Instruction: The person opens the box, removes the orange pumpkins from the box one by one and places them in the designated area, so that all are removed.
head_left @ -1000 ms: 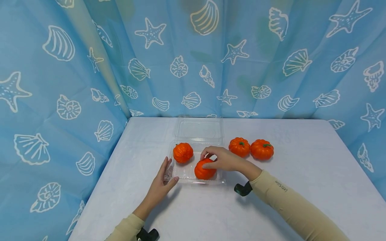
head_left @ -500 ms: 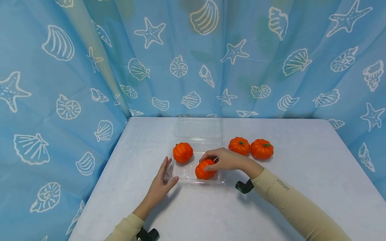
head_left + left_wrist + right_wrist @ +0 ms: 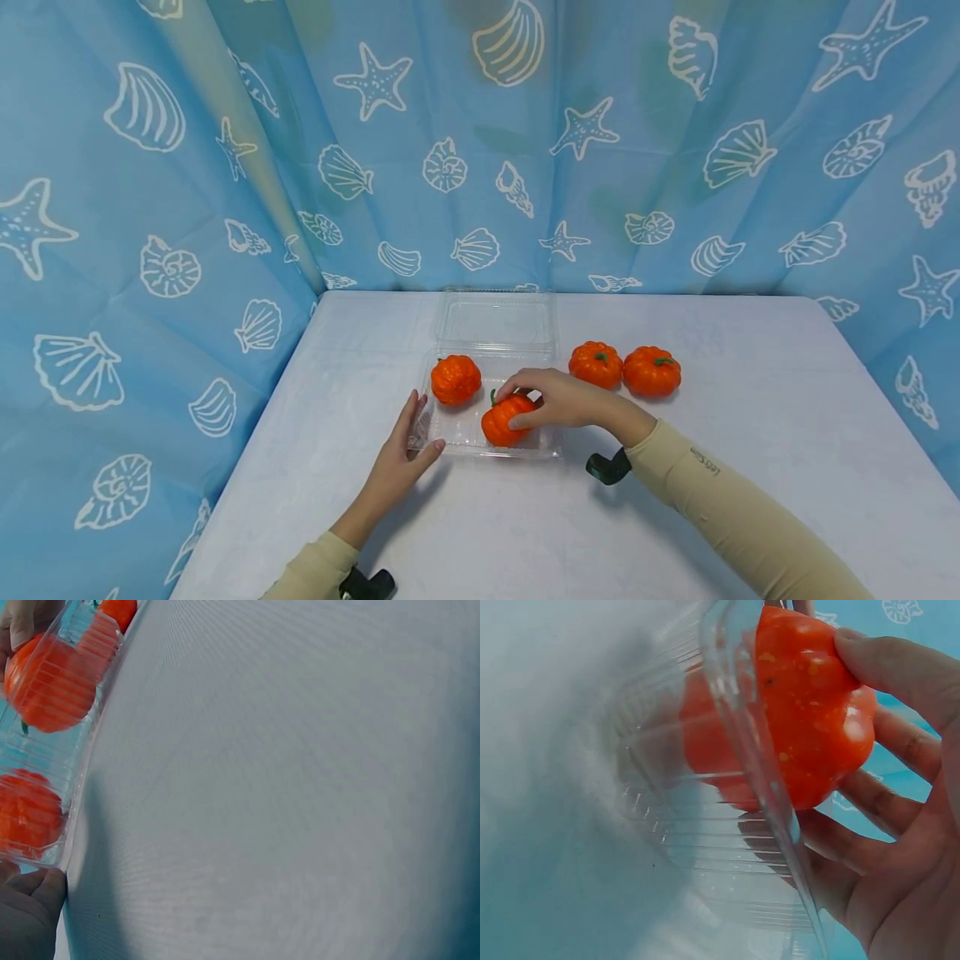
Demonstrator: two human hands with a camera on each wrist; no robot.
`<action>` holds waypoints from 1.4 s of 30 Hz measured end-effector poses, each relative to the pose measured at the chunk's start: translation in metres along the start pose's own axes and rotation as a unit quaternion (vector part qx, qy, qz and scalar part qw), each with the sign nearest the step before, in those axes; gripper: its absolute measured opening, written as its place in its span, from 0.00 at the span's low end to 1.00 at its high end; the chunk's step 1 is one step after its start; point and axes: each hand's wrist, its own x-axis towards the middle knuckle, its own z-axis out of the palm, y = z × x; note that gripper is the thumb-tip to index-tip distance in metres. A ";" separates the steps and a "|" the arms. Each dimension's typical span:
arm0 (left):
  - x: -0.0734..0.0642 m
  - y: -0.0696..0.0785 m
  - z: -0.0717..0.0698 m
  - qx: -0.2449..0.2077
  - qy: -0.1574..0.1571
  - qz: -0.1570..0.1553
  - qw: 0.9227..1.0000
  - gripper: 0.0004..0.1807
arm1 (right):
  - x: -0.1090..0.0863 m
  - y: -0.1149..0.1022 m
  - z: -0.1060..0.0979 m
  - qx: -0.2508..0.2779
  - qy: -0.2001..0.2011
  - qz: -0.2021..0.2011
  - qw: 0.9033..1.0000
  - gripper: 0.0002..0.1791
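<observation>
Pumpkin container (image 3: 459, 432): one, clear, on the white surface (image 3: 757, 375); lid (image 3: 495, 323) laid back, reaching the surface's far edge in the head view.
Room on surface: broadest stretch at right, past the loose pair; narrower strip at left; open stretch in front of the near rim.
Hands: two. Right hand (image 3: 555, 396) reaches in from the right, palm down, thumb and curled fingers round one pumpkin. Left hand (image 3: 399, 458) at the container's near left corner, fingers extended along the side, thumb spread wide, grasping nothing.
Pumpkins: four, orange; two within the container's walls, two outside.
Held pumpkin (image 3: 504, 423): front part, right of centre, tilted; contact with the floor beneath cannot be determined.
Second pumpkin (image 3: 455, 381): rear left of container, apart from the held one.
Loose pair (image 3: 652, 372): right of container, just beside each other.
Stem on held pumpkin (image 3: 492, 397): green, pointing away.
</observation>
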 end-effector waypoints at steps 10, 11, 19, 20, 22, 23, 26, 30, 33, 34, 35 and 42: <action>0.000 -0.001 0.001 -0.003 0.000 -0.002 1.000 0.50 | -0.001 0.003 0.002 0.026 0.035 -0.024 0.999 0.19; 0.000 -0.001 0.001 -0.003 0.001 -0.001 1.000 0.50 | -0.001 0.004 0.002 0.026 0.038 -0.026 0.999 0.20; 0.000 -0.002 0.001 -0.001 0.001 -0.006 1.000 0.50 | -0.007 0.004 0.001 0.022 0.061 -0.038 0.997 0.22; 0.000 -0.002 0.001 -0.001 0.000 -0.007 1.000 0.50 | -0.008 0.004 0.001 0.020 0.066 -0.040 0.997 0.22; -0.001 -0.001 0.001 -0.005 -0.001 -0.007 1.000 0.50 | -0.010 0.005 0.000 0.020 0.077 -0.041 0.996 0.23; -0.001 -0.001 0.001 -0.007 -0.002 -0.006 1.000 0.50 | -0.011 0.005 -0.001 0.020 0.082 -0.040 0.996 0.23; 0.000 -0.001 0.001 -0.008 -0.001 -0.002 1.000 0.50 | -0.014 0.006 -0.002 0.025 0.098 -0.037 0.994 0.23; 0.000 -0.001 0.000 -0.004 0.000 0.000 1.000 0.50 | -0.017 0.009 -0.004 0.035 0.113 -0.034 0.992 0.24; 0.000 -0.001 0.000 -0.004 0.000 -0.002 1.000 0.50 | -0.020 0.010 -0.006 0.035 0.122 -0.034 0.991 0.24; 0.000 -0.001 0.000 -0.007 -0.001 -0.004 1.000 0.50 | -0.021 0.011 -0.006 0.035 0.125 -0.035 0.991 0.24; 0.000 -0.001 0.000 -0.008 -0.001 -0.004 1.000 0.50 | -0.023 0.011 -0.006 0.034 0.127 -0.035 0.991 0.24; 0.000 0.000 0.000 -0.015 -0.004 -0.008 1.000 0.50 | -0.036 0.014 -0.010 0.016 0.156 -0.035 0.987 0.24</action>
